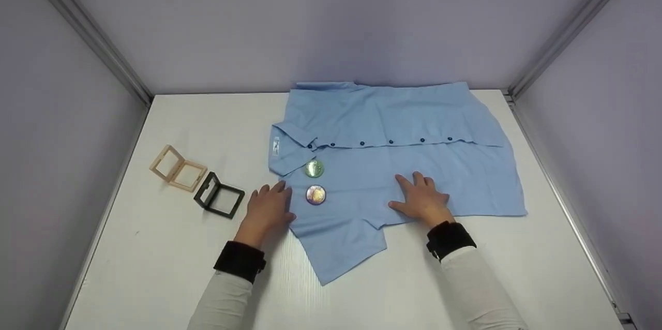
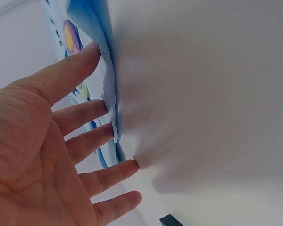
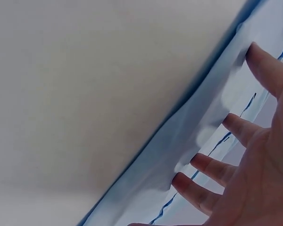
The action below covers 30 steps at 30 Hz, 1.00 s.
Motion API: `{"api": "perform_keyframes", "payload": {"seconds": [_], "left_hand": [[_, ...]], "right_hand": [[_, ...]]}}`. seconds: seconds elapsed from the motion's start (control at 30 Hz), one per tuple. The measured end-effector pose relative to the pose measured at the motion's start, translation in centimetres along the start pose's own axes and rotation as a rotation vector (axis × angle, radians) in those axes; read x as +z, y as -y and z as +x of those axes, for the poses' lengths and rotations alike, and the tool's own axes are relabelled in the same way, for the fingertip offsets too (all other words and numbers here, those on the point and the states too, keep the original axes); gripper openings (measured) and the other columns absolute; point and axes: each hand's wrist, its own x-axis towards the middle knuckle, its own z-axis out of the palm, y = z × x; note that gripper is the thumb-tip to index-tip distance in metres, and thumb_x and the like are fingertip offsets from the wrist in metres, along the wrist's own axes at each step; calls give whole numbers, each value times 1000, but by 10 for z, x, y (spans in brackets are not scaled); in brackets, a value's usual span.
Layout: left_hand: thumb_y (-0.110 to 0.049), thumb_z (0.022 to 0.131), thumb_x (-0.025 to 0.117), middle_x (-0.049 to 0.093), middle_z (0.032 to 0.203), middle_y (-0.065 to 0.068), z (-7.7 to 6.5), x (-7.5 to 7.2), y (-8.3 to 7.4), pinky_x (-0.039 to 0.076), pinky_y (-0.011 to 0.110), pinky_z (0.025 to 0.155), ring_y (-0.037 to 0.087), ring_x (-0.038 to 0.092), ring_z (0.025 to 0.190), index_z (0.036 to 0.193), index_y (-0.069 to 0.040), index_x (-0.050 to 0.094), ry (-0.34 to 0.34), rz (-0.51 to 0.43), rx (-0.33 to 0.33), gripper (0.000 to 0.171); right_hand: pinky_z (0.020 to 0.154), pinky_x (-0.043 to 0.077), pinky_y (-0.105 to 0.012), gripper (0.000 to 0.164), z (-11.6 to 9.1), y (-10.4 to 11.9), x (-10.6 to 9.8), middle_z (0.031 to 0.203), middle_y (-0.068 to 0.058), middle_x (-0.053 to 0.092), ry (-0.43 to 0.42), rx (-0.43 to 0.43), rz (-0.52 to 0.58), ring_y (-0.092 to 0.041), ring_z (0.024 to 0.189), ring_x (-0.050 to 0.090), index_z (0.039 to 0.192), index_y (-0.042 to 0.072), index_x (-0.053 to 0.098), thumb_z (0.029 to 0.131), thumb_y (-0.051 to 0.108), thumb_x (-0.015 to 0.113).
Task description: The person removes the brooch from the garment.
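Note:
A light blue short-sleeved shirt (image 1: 357, 185) lies spread on its back, collar to the left and dark buttons running across. On it, below the collar, sit a green round badge (image 1: 314, 168) and a purple-and-gold round badge (image 1: 315, 194). My left hand (image 1: 267, 211) has its fingers extended at the shirt's shoulder edge; in the left wrist view the thumb and fingertips touch the blue cloth (image 2: 108, 89). With fingers spread, my right hand (image 1: 423, 199) rests its fingertips on the shirt's near side, right of the sleeve (image 1: 341, 252).
Left of the shirt, a light wooden frame (image 1: 186, 175) and a black frame (image 1: 220, 200) stand folded open on the white table (image 1: 155, 257). Pale panels (image 1: 331, 19) enclose the table at the back and both sides.

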Motion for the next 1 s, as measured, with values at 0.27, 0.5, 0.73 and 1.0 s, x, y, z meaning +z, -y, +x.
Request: {"api": "perform_keyframes", "payload": {"seconds": [0.27, 0.5, 0.73, 1.0], "left_hand": [[-24, 77, 83, 55, 130, 21, 3, 2, -7, 36, 61, 100, 43, 49, 120, 118, 0, 62, -58, 63, 51, 51], [-14, 74, 72, 59, 97, 15, 12, 5, -24, 45, 51, 86, 36, 57, 94, 94, -2, 64, -164, 37, 171, 25], [-16, 83, 72, 60, 89, 11, 24, 13, -44, 47, 49, 83, 34, 58, 87, 91, -3, 67, -269, 32, 271, 17], [-18, 81, 74, 58, 84, 9, 35, 22, -58, 47, 48, 76, 32, 58, 83, 77, -8, 60, -287, 101, 254, 18]], "right_hand": [[97, 27, -74, 77, 3, 7, -5, 145, -28, 33, -13, -32, -33, -49, 131, 32, 151, 12, 38, 90, 50, 66], [96, 38, -62, 68, 7, 30, -4, 139, -26, 42, -58, -121, -50, -43, 126, 40, 142, 6, 49, 87, 37, 73], [94, 44, -54, 57, 8, 56, 4, 134, -18, 49, -107, -261, 29, -36, 122, 46, 136, 8, 56, 88, 33, 71], [97, 43, -51, 54, 8, 80, 11, 138, -13, 50, -124, -328, 39, -33, 126, 47, 138, 12, 56, 91, 36, 68]]}}
